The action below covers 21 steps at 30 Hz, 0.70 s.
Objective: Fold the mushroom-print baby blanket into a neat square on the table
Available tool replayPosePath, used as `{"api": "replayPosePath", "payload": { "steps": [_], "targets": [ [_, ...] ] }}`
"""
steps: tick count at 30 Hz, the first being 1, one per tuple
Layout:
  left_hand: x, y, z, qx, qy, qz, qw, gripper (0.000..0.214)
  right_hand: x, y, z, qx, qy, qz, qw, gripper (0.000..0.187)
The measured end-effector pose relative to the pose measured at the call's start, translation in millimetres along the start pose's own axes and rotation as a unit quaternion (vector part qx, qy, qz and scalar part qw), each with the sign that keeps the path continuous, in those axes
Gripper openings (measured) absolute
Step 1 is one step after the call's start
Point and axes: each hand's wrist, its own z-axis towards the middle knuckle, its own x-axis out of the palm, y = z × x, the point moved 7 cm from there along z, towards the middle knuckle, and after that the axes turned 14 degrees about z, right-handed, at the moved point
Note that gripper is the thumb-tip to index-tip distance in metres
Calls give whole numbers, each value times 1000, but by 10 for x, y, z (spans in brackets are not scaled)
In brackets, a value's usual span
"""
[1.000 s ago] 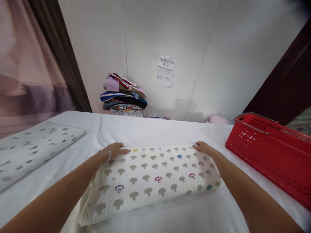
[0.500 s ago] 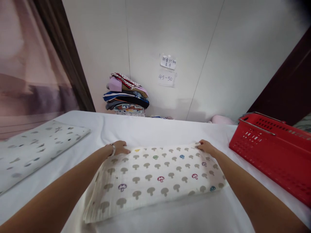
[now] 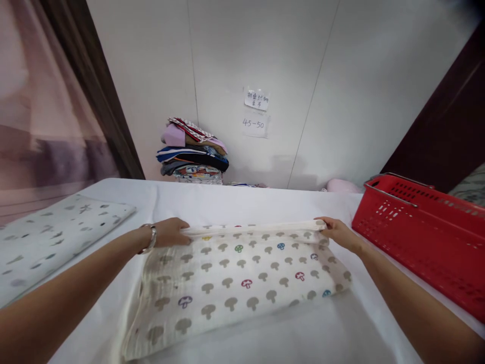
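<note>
A white cloth (image 3: 242, 275) printed with grey and coloured mushrooms lies folded on the white-covered table (image 3: 303, 333). My left hand (image 3: 172, 232), with a bracelet at the wrist, pinches the far left corner of this cloth. At the far right corner, my right hand (image 3: 333, 230) grips the same edge between thumb and fingers. Between the two hands the far edge is lifted a little and bunched into a narrow fold. The near edge rests flat on the table, its left end showing several layers.
Another folded white cloth with grey prints (image 3: 60, 235) lies at the left. A red plastic basket (image 3: 417, 242) with metal handles stands at the right. Behind the table are a stack of folded textiles (image 3: 193, 151) and a wall with paper labels (image 3: 255, 124).
The far edge of the mushroom cloth has been raised and turned over slightly, showing a strip of fold. My hands have moved slightly apart, both still on its corners.
</note>
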Motion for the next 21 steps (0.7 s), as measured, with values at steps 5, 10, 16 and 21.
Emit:
{"api": "replayPosePath", "payload": {
  "steps": [5, 10, 16, 21],
  "targets": [
    [-530, -68, -122, -13, -82, 49, 995, 30, -142, 319, 147, -46, -17, -82, 995, 18],
    [-1422, -38, -451, -30, -268, 57, 961, 31, -490, 1112, 200, -167, -172, -140, 961, 20],
    [-1510, -59, -931, 10, -430, 136, 893, 21, -475, 1536, -279, -320, -267, -177, 891, 26],
    [-93, -90, -807, 49, -343, 173, 922, 26, -59, 561, -673, -305, -146, -214, 917, 23]
  ]
}}
